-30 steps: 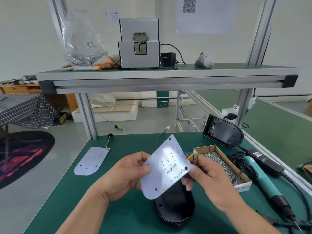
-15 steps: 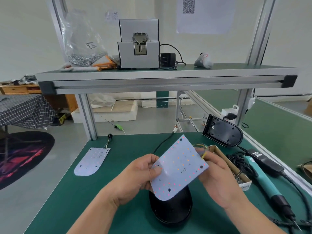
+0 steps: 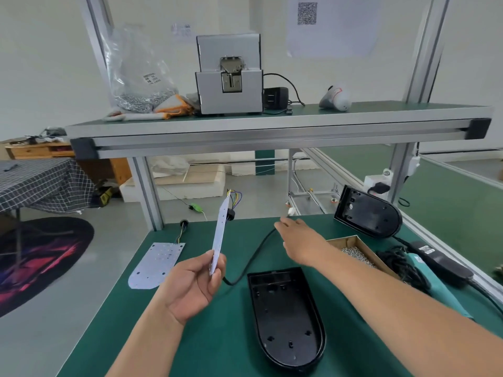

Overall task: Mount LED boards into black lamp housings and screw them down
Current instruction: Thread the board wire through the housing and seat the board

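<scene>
Black lamp housing (image 3: 285, 317) lies open side up on the near part of the green table (image 3: 217, 349), just right of the left hand (image 3: 190, 287). That hand's curled fingers and thumb pinch the LED board (image 3: 221, 235) upright and edge-on, wires at its top. The right hand (image 3: 299, 240) reaches far over the black cable (image 3: 255, 257), fingers straight, holding nothing.
</scene>
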Available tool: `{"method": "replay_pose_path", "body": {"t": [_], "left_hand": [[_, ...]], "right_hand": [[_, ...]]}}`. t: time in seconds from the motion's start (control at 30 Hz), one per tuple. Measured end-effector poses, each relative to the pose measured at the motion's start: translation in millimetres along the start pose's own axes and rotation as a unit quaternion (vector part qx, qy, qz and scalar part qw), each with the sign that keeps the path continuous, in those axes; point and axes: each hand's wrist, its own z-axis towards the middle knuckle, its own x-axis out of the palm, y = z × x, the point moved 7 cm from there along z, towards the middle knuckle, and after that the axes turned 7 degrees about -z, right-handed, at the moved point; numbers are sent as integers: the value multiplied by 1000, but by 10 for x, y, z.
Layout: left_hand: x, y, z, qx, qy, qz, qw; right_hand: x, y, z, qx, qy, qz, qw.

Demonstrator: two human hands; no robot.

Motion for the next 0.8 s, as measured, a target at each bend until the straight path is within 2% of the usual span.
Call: {"method": "replay_pose_path", "body": {"t": [0.13,0.27,0.47,0.63,0.8], "left_hand": [[-172,-76,42,16,-53,-3,998],[-258,-112,73,36,-82,21,996],[-338,-131,98,51,-98,55,992],[-402,-161,119,65,-103,80,989],[-435,-99,188,89,-111,155,978]], "right_hand": [[128,-129,280,0,24,-83,996],[307,-316,418,2,61,-111,992],[335,-398,537,9,21,-114,993],[306,-372,627,-19,40,-160,986],[229,-401,568,-53,3,-166,985]]}}
